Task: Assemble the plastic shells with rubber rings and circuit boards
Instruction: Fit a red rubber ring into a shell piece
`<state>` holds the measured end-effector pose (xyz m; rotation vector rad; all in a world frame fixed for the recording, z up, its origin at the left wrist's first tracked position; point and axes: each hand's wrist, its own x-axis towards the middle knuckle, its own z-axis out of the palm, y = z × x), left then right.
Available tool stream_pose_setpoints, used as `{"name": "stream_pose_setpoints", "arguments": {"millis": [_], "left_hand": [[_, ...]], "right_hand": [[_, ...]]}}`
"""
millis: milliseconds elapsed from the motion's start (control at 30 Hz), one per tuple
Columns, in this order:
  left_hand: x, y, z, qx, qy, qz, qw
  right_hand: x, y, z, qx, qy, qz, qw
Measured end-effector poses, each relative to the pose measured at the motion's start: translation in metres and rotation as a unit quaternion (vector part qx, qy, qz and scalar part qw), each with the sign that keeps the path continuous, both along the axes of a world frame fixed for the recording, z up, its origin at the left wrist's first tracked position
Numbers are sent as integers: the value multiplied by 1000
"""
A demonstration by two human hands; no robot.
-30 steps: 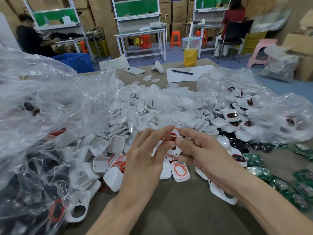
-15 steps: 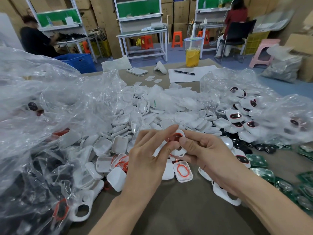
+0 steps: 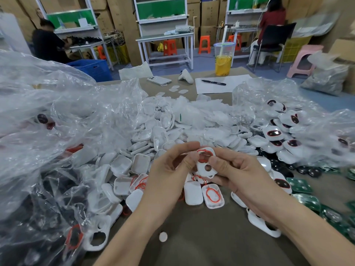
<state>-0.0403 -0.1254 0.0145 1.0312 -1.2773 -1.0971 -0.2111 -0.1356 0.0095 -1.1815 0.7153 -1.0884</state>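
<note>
Fingers (image 3: 185, 148) of the left hand (image 3: 167, 173) are curled and appear pinched onto the red rubber ring (image 3: 205, 154), which is laid around the far opening of a white plastic shell (image 3: 207, 167). That shell is gripped from the right by the right hand (image 3: 238, 175), thumb pressed just beside the ring, long axis pointing away from the body. The ring is thin and limp and is judged not fully seated; the shell is hard and glossy, with rounded corners. Beyond, loose shells (image 3: 163, 135) are heaped on the brown surface (image 3: 192, 242), with green circuit boards (image 3: 299, 186) at the right
</note>
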Motion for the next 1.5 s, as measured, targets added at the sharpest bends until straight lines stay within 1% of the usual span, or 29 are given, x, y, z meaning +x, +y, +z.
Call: {"name": "stream_pose_setpoints", "arguments": {"millis": [33,100,167,300,367,433,467,533,633,1000,1267,1500], "left_hand": [[1,0,1,-6,1,-4,1000],[2,1,1,-73,-65,32,995],[1,1,0,-136,-127,62,980],[-3,2,-2,-185,-169,119,961],[-3,3,-2,-158,-135,146,967],[-4,3,-1,-102,-89,139,981],[-6,4,-2,-82,-80,131,985],[-10,6,-3,-70,-67,119,988],[-13,7,-4,-78,-60,116,988],[-20,6,-14,-118,-96,192,969],[-20,4,-16,-119,-92,198,969],[-21,4,-18,-119,-110,216,963]], "right_hand": [[1,0,0,-5,11,-11,1000],[1,0,-1,-10,17,-32,999],[3,1,-1,-17,22,-41,999],[6,2,0,-44,25,-63,997],[6,1,1,-48,20,-79,996],[6,2,2,-51,12,-87,995],[6,2,2,-52,7,-86,995],[8,3,2,-58,10,-84,995],[11,5,1,-68,33,-93,993],[18,9,0,-114,50,-85,989],[19,9,1,-110,59,-82,989],[21,9,-5,-114,92,-115,983]]}}
